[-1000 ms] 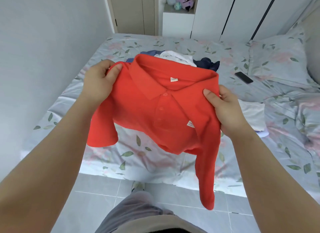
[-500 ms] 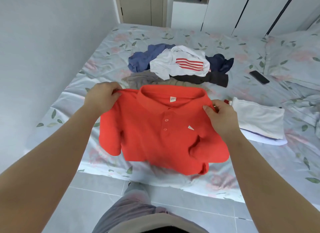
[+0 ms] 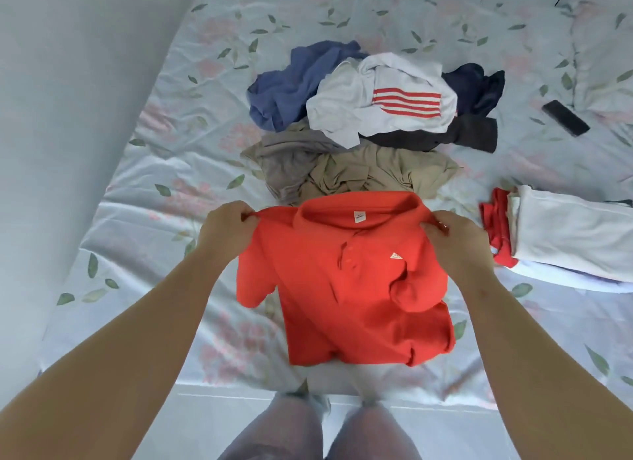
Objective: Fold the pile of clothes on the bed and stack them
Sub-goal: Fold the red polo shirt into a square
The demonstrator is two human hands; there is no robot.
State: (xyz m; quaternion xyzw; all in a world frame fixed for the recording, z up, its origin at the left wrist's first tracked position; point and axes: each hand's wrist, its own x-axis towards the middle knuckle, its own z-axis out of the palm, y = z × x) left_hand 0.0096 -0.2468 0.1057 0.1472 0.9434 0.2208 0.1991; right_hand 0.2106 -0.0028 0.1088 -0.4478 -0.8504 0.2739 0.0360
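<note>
A red polo shirt (image 3: 346, 288) lies front-up near the bed's front edge, collar away from me. My left hand (image 3: 227, 228) pinches its left shoulder and my right hand (image 3: 452, 237) pinches its right shoulder. The right sleeve is bunched on the chest. Behind it sits the unfolded pile: a beige garment (image 3: 356, 175), a blue one (image 3: 301, 82), a white one with red stripes (image 3: 380, 99) and dark ones (image 3: 476, 117). A folded stack (image 3: 565, 240), white on top with red at its left edge, rests to the right.
A black phone (image 3: 565, 117) lies on the floral bedsheet (image 3: 164, 171) at the far right, near a pillow (image 3: 603, 48). A grey wall (image 3: 68, 117) runs along the bed's left side. My legs and the tiled floor are below the bed edge.
The red shirt was held up in the air; both hands have lowered it onto the bed, where it now lies nearly flat. My view has tilted downward.
</note>
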